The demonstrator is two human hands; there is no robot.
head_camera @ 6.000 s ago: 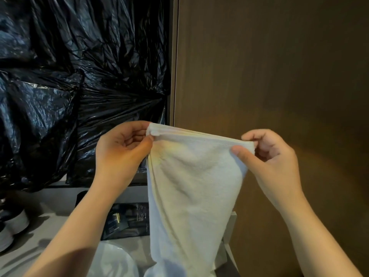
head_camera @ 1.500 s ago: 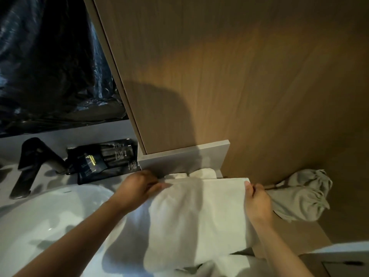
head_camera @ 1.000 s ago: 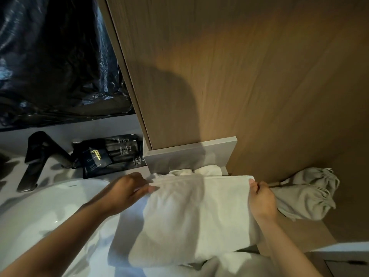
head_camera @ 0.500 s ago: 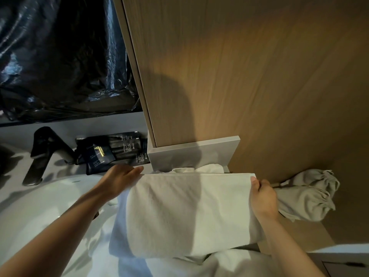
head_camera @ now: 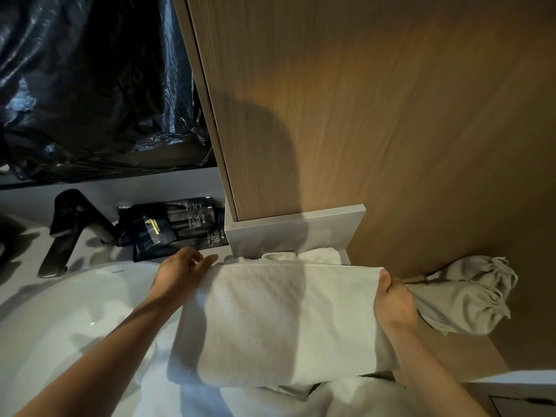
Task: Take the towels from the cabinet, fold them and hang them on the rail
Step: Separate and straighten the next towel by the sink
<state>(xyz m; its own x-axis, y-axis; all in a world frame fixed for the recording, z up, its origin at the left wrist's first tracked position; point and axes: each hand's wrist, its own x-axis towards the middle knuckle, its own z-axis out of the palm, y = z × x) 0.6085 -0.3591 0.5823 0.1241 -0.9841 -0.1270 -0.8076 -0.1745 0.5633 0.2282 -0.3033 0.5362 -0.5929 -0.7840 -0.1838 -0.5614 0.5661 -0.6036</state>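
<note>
Lying spread between both hands, the folded white towel (head_camera: 279,320) is just right of the sink (head_camera: 60,311), below the wooden cabinet (head_camera: 361,115); what carries it is hidden. The left hand (head_camera: 180,276) rests on its upper left corner, fingers (head_camera: 207,260) nearly straight, released. The right hand (head_camera: 394,305) is grasping the right edge, thumb on top. More white towels (head_camera: 316,254) lie behind it. A grey drawstring bag (head_camera: 463,299) sits beside the right hand.

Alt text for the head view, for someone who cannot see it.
A folded white towel lies between two hands: the left hand rests on its left corner, the right hand grips its right edge. Nearby are a white washbasin, a black tap, a wooden panel and a grey drawstring bag.
</note>
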